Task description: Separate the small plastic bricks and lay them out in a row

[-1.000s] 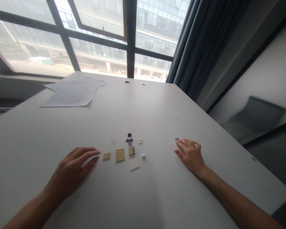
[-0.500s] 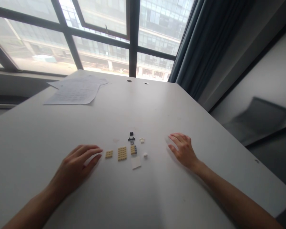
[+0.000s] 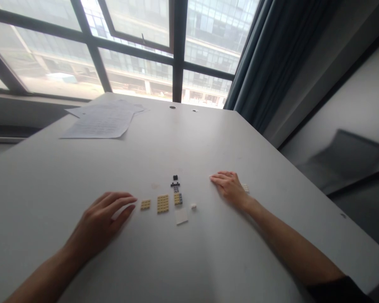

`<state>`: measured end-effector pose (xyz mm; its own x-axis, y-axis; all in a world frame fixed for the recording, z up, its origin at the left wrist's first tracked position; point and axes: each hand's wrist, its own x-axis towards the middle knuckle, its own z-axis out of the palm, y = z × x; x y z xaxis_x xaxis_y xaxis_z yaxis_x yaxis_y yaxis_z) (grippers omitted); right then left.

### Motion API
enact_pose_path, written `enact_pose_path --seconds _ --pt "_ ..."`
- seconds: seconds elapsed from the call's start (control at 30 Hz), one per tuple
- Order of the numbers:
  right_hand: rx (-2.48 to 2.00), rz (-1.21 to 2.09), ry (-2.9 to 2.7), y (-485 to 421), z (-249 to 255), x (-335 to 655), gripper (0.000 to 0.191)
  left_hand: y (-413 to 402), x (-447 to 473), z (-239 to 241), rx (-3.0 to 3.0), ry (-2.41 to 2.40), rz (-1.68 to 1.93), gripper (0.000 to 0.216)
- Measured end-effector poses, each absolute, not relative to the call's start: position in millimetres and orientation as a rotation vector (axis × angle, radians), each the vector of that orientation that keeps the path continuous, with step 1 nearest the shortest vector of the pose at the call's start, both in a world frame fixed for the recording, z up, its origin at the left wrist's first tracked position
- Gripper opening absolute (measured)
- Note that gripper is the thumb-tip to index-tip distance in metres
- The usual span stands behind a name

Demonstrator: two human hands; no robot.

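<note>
Just beyond the left hand [image 3: 102,215], its thumb and fingers parted, lies a small tan plate [image 3: 145,204]. The right hand [image 3: 230,189] bunches its fingers at a mostly hidden white piece [image 3: 210,176]; whether it pinches, I cannot tell.

The tan plates [image 3: 163,203] look like studded plastic, the tabletop [image 3: 164,155] smooth and faintly glossy, the curtain [image 3: 271,54] matt cloth.

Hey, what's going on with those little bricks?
A person has both hands at a white table. The right hand seems to touch a mostly hidden white piece. The left hand looks empty, beside a small tan piece. Between them lie a big tan piece, a white tile and others.
</note>
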<state>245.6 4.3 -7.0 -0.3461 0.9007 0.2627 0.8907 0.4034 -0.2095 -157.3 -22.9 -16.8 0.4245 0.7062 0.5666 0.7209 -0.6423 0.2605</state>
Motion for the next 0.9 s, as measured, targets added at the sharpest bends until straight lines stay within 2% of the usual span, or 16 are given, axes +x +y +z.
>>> enact_pose_path --seconds 0.2,0.5,0.67,0.9 --pt "-1.682 0.051 -1.985 -6 -18 350 0.029 -20 -158 -19 -2.635 -1.335 -1.045 0.017" --pt "-1.580 -0.052 -1.970 -11 -24 360 0.029 -22 -158 -18 -2.630 -1.365 -1.033 0.017" --pt "-1.519 -0.105 -1.876 -15 -5 320 0.026 -22 -156 -17 -2.628 -1.355 -1.030 0.018" --pt "-1.255 0.052 -2.386 -46 15 178 0.027 -25 -154 -13 -2.638 -1.360 -1.023 0.019"
